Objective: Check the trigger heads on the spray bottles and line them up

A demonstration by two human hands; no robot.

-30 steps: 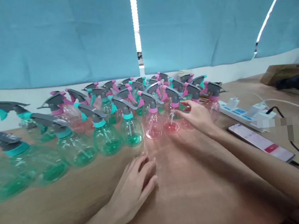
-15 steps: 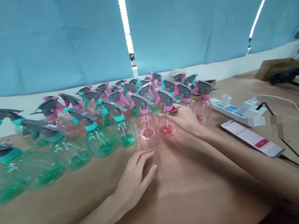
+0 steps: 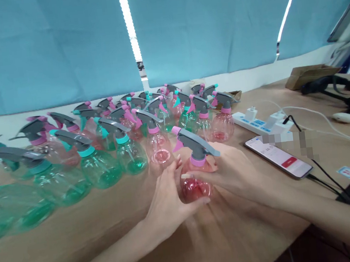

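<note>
Between my hands is a pink spray bottle with a grey trigger head, a pink collar and some red liquid low inside. My right hand grips its upper body from the right, thumb across the front. Round the left and lower side curls my left hand, its thumb over the front near the base; most of its fingertips are hidden. Just behind stand another pink spray bottle and a green spray bottle, both upright.
Several more green and pink spray bottles fill the left and back of the table. At right lie a phone with a cable, a white power strip with chargers, and a white mouse. A cardboard box sits farther back.
My right hand has drawn the pink spray bottle out of the front row towards me. My left hand has risen from the table to it. The view has turned slightly right.
</note>
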